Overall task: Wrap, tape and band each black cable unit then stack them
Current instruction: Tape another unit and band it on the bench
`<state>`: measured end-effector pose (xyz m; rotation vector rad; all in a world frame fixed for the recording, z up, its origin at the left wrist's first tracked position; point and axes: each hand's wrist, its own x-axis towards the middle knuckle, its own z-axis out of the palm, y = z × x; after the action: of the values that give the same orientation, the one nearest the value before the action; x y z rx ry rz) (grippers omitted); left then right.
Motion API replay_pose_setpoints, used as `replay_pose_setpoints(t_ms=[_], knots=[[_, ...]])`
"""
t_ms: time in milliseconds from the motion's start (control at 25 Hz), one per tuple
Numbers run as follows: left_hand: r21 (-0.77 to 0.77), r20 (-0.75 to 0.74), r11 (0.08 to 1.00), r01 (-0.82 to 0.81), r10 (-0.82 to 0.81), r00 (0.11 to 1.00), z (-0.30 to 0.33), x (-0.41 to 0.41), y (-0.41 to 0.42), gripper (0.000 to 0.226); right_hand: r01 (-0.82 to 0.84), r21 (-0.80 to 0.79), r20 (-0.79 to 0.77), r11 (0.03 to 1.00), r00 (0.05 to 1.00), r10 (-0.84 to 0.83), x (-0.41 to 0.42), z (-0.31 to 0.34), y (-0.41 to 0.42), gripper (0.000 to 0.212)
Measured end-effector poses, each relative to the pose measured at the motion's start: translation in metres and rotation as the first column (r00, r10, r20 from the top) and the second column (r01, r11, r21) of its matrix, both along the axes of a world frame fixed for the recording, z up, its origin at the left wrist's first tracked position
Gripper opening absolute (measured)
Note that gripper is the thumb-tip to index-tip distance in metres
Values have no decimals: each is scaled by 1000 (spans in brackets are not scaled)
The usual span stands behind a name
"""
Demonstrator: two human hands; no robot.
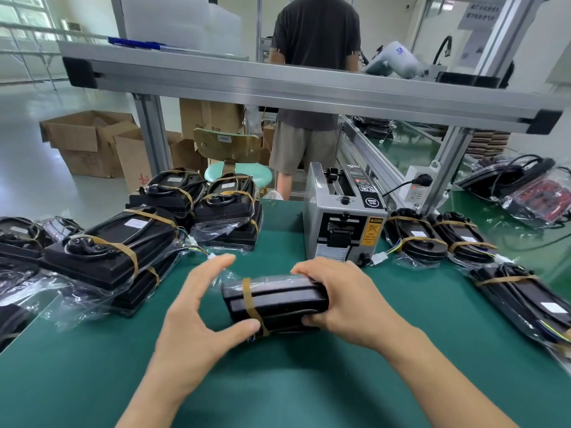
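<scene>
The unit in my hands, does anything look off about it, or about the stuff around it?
Slightly. The held unit shows only one rubber band, near its left end, while the stacked units on the left each wear two. Right hand grips it; left hand is open beside it. Nothing looks spilled or damaged.

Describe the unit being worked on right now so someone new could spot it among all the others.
Start at the grey tape dispenser at the back of the green mat; the unit lies just in front of it, between the left hand and the right hand. Unlike the banded units piled at either side, it sits alone, gripped by the right hand, with one rubber band showing.
</scene>
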<state>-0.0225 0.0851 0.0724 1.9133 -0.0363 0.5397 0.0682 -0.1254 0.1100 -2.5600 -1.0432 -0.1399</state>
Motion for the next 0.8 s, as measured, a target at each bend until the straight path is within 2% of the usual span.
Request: replay_pose_setpoints(t_ms=[120,200,280,400,560,800], knots=[[-55,-61,997,46,-49,997,-1,2,-1,65,-63,36,-129,997,989,67,6,2,8,59],[-116,-73,992,54,-63,995,-1,4,0,57,-69,60,-284,996,955,84,9,4,5,59],[-154,-71,986,63,-75,995,-1,5,-1,56,-80,203,-393,976,906,157,12,7,4,47],[-300,-52,947,114,-135,989,-1,3,1,50,-85,352,-334,932,919,210,15,10,13,20],[-416,-16,893,171,-195,981,-2,2,12,35,-19,481,-382,877,896,229,18,1,18,5],[-413,8,880,237,-256,967,-6,0,27,24,-83,490,-313,868,912,265,17,-6,20,13]])
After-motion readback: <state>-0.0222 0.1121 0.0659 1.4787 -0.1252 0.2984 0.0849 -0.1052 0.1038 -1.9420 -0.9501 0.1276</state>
